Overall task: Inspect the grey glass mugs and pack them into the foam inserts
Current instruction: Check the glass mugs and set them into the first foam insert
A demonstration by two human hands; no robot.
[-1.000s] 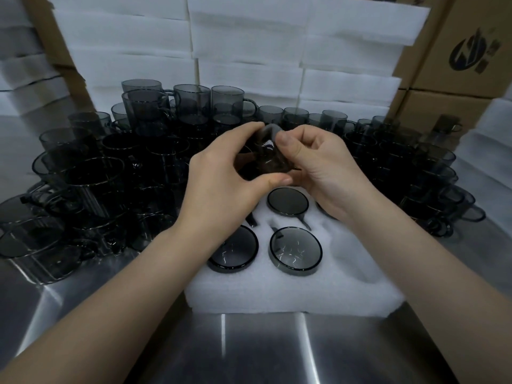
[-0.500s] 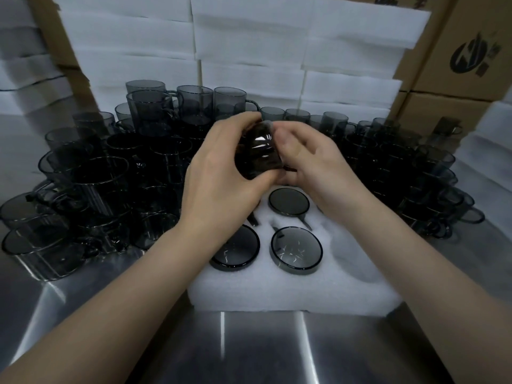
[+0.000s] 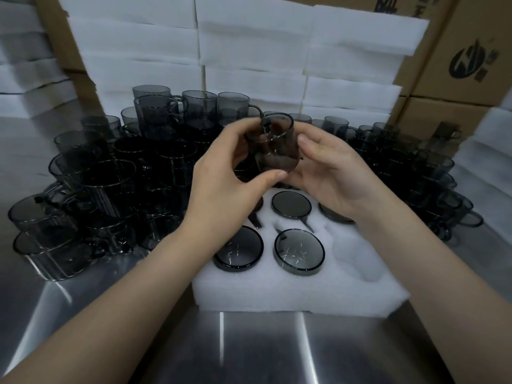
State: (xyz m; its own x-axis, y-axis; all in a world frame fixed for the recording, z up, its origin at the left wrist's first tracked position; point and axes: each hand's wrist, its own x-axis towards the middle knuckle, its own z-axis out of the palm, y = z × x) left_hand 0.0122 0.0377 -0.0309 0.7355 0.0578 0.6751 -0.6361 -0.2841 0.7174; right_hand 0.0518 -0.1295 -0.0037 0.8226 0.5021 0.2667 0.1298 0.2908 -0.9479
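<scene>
Grey mugs [image 3: 155,173], white foam insert [image 3: 291,289]

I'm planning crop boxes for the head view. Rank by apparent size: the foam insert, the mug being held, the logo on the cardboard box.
1. foam insert
2. held mug
3. box logo; close to the mug, and farther away, so that ranking is unsure.

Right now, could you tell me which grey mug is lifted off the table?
The mug gripped between both hands, left hand and right hand; the others rest below.
</scene>
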